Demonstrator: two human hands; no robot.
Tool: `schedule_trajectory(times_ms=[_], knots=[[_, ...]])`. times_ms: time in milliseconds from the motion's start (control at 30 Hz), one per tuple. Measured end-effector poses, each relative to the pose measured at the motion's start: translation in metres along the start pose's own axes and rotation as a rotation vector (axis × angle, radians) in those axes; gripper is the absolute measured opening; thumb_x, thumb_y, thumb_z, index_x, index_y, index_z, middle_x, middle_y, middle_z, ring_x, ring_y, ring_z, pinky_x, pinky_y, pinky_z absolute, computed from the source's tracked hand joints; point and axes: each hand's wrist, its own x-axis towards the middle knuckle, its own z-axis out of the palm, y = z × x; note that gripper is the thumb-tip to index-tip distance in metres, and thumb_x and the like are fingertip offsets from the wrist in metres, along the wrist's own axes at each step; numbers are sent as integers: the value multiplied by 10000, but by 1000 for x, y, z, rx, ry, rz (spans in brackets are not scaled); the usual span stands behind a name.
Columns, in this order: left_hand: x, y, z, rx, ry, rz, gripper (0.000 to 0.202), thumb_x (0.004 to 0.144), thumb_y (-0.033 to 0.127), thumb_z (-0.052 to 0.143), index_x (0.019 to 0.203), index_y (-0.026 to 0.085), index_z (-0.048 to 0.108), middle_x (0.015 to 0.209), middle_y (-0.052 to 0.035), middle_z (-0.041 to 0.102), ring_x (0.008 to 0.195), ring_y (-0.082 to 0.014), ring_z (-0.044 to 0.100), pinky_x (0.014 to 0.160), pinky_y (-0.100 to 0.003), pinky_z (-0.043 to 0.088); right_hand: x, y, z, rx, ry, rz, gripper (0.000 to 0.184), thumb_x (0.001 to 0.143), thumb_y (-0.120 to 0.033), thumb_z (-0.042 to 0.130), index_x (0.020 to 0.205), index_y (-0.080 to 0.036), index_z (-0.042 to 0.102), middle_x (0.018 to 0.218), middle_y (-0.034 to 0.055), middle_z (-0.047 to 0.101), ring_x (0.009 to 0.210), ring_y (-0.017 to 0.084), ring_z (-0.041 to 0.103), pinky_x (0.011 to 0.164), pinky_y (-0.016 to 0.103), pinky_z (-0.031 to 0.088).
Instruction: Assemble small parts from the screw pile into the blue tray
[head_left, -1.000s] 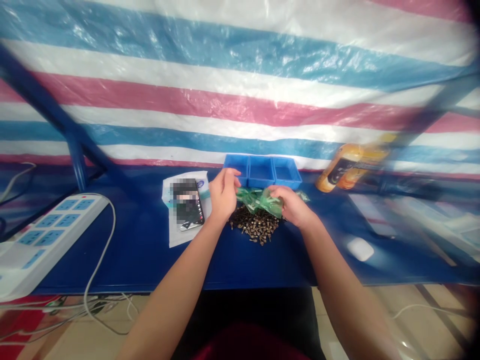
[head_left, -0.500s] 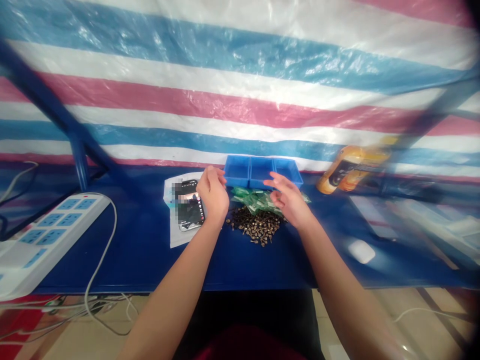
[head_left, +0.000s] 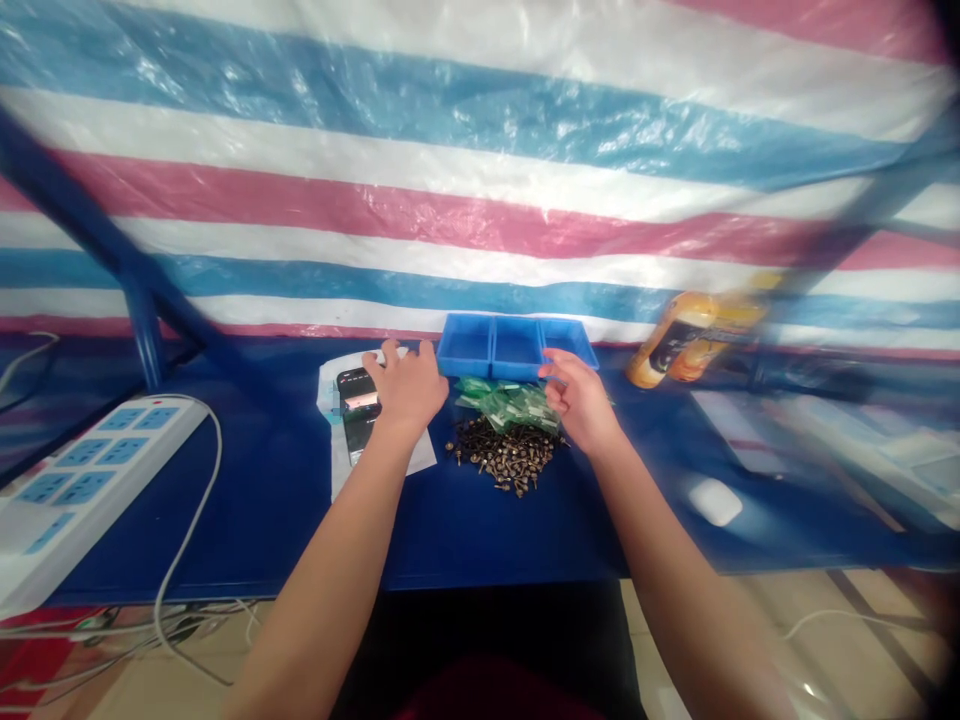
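Note:
My left hand (head_left: 411, 385) is over the right side of a phone (head_left: 358, 425), palm down with its fingers apart. Under the phone is a white sheet (head_left: 422, 456). My right hand (head_left: 579, 398) hangs by the right end of the green plastic packets (head_left: 510, 402), its fingers curled loosely and apart, with nothing visible in them. Between my arms lies a heap of brass-coloured screws (head_left: 511, 458). Just behind the packets stands a blue tray (head_left: 516, 362) with three compartments.
A white power strip (head_left: 97, 470) with a looping cable lies on the left of the blue table (head_left: 480, 550). To the right are orange bottles (head_left: 667, 345), a small white case (head_left: 716, 501) and a blurred flat box (head_left: 739, 430). Blue metal posts (head_left: 142, 330) rise at the sides.
My left hand has turned palm down, spread its fingers and shifted left over the phone. The right hand has moved little; its fingers are slightly more curled.

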Motion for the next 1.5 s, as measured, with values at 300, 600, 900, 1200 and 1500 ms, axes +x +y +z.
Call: schedule_trajectory(times_ms=[300, 600, 900, 1200, 1500], knots=[[-3, 3, -4, -97, 127, -17, 240, 812, 172, 543, 1030, 202, 639, 875, -147, 714, 1181, -382, 530, 1048, -650, 221, -1, -2, 0, -14, 16, -19, 300, 770, -395, 698, 997, -202, 664, 807, -6, 617, 508, 57, 396, 440, 221, 212], [13, 27, -13, -422, 311, 220, 167, 797, 113, 599, 869, 235, 687, 968, -100, 740, 1193, -380, 523, 1022, -592, 299, -3, -3, 2, -54, 20, -42, 323, 768, -434, 688, 998, -209, 662, 801, -12, 614, 509, 64, 385, 456, 238, 230], [-59, 17, -25, -372, 388, -22, 136, 851, 326, 626, 825, 203, 676, 847, -95, 727, 872, -333, 627, 870, -491, 407, 3, 10, -9, -754, 28, -247, 273, 829, -437, 629, 995, -230, 692, 848, 36, 657, 730, 176, 555, 696, 322, 439], [-108, 53, 0, -393, 264, 142, 131, 891, 325, 597, 867, 215, 664, 914, -78, 715, 947, -298, 605, 862, -444, 390, -7, 12, -4, -1365, -107, -340, 219, 806, -321, 607, 1002, -266, 688, 998, 60, 626, 1027, 282, 535, 921, 444, 384], [-67, 42, -11, -415, 355, 222, 85, 890, 268, 598, 895, 219, 668, 994, -73, 706, 1011, -291, 595, 879, -436, 415, -60, -19, 7, -1642, -531, -403, 229, 864, -415, 640, 981, -219, 659, 877, 50, 705, 824, 232, 629, 772, 356, 372]])
